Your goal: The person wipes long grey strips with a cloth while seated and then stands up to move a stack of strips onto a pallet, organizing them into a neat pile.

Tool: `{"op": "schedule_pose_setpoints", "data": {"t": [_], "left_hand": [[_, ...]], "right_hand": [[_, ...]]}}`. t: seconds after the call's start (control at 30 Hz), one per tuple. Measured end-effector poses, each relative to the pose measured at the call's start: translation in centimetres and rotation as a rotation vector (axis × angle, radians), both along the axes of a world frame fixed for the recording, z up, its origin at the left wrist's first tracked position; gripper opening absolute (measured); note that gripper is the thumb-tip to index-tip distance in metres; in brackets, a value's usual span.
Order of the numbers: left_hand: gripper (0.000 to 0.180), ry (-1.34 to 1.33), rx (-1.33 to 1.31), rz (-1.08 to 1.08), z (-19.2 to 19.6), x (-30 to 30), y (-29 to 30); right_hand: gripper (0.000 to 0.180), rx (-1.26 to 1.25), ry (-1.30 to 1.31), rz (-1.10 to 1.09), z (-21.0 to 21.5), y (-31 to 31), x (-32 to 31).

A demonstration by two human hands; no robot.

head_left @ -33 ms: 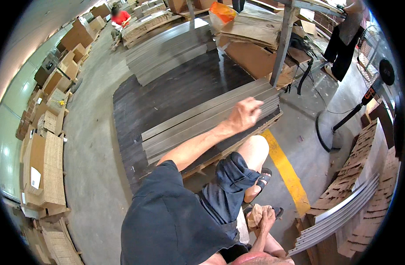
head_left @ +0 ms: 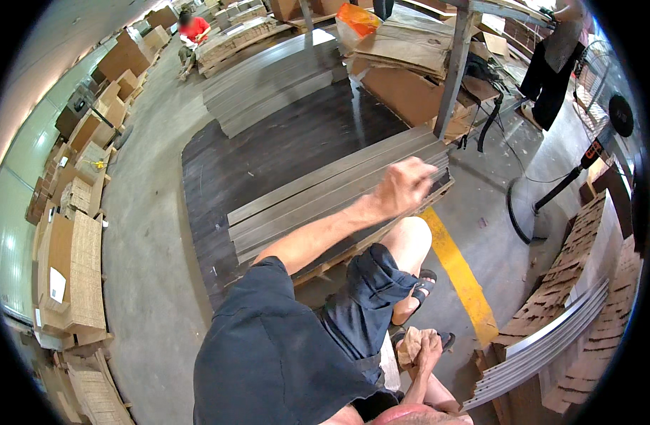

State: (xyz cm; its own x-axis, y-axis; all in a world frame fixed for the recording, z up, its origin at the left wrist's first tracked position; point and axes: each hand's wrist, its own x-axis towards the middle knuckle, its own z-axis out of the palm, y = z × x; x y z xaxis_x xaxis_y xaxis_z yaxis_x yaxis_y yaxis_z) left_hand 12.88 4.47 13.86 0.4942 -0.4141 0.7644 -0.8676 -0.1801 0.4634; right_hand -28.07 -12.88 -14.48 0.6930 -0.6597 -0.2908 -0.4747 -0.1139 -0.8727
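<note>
Grey concrete floor (head_left: 151, 212) runs through a warehouse, with brown cartons (head_left: 73, 265) lined up along the left wall and a co-worker in a red top (head_left: 194, 30) sitting at the far end. On the floor ahead lies a wide dark board (head_left: 268, 152), carrying a near stack of long grey strips (head_left: 297, 211) along its close edge and a far stack (head_left: 275, 79) toward the back. The left hand (head_left: 406, 185) is reached out over the right end of the near stack, its fingers curled in and blurred; I cannot tell whether that grip pinches anything or touches the strips. Low by the person's feet, the right hand (head_left: 430, 348) has its grip closed around a crumpled brown wad (head_left: 410, 344). A yellow line (head_left: 460, 276) crosses the floor just beyond the sandals (head_left: 424, 283). Farther right stand a black fan stand (head_left: 557, 190) and, nearer, a bundle of pale slats (head_left: 541, 347).
</note>
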Motion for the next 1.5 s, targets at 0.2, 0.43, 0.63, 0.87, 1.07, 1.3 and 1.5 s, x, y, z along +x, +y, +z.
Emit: {"op": "schedule_pose_setpoints", "data": {"t": [0.2,0.43,0.63,0.87,1.07,1.3,1.5], "left_hand": [[0.036,-0.442,-0.197,-0.714,10.8,-13.8,-4.0],[0.022,-0.575,-0.334,-1.153,16.3,-20.2,-2.8],[0.018,-0.593,-0.563,-1.138,17.2,-20.8,-2.6],[0.006,-0.737,-0.654,-0.996,18.4,-19.6,-1.1],[0.01,-0.487,-0.707,-1.036,17.5,-21.5,-0.3],[0.022,-0.367,-0.547,-1.251,16.4,-23.2,-2.2],[0.007,0.11,-0.25,-1.184,14.4,-21.7,-1.3]], "right_hand": [[0.024,-0.074,0.011,0.024,0.0,-0.5,-0.1],[0.029,0.007,-0.052,-0.033,0.0,0.0,1.0],[0.039,-0.004,-0.072,-0.05,0.8,-0.9,0.3],[0.032,0.004,0.006,-0.067,3.4,-0.4,1.3],[0.034,-0.044,-0.112,0.006,1.3,-0.3,0.8],[0.034,-0.047,-0.017,-0.035,-0.1,-0.6,-0.2],[0.035,-0.348,-0.053,0.066,-2.1,0.5,1.7]]}}
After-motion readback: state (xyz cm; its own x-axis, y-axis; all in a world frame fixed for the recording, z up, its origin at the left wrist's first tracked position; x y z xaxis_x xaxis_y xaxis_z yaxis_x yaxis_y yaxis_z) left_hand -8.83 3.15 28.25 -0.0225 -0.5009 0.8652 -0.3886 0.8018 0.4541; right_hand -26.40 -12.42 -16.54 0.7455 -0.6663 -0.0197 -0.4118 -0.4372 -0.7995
